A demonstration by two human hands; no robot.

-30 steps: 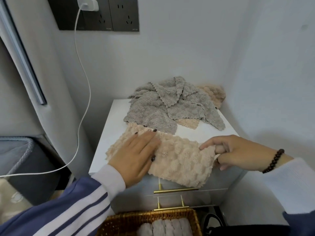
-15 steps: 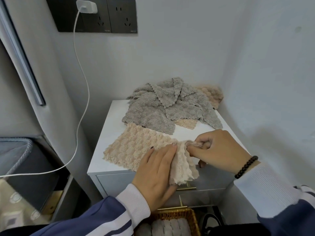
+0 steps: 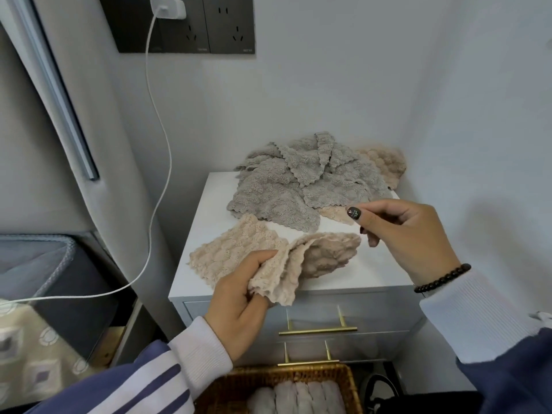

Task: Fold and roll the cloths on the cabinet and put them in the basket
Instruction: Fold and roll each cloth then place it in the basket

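**Beige cloth half folded on the white cabinet**

A small white cabinet with two grey drawers and thin brass bar handles stands in a corner of pale grey walls. On its near left part lies a beige bubble-textured cloth, its right half doubled over and raised off the surface. The left hand grips the near folded edge of this cloth, fingers curled round the fabric at the cabinet's front edge. The right hand hovers just right of the raised fold, apart from it, thumb and forefinger drawn together and the other fingers curled; I cannot tell whether they hold anything. A dark bead bracelet circles that wrist.

At the far side of the cabinet top sits a loose heap of grey scallop-edged cloths, with more beige cloth showing at its far right and under its near edge.

Below the drawers, at the near edge of view, a brown woven wicker basket holds a row of pale rolled cloths.

On the far wall a dark socket panel carries a white charger plug; its white cable hangs down and runs off to the left.
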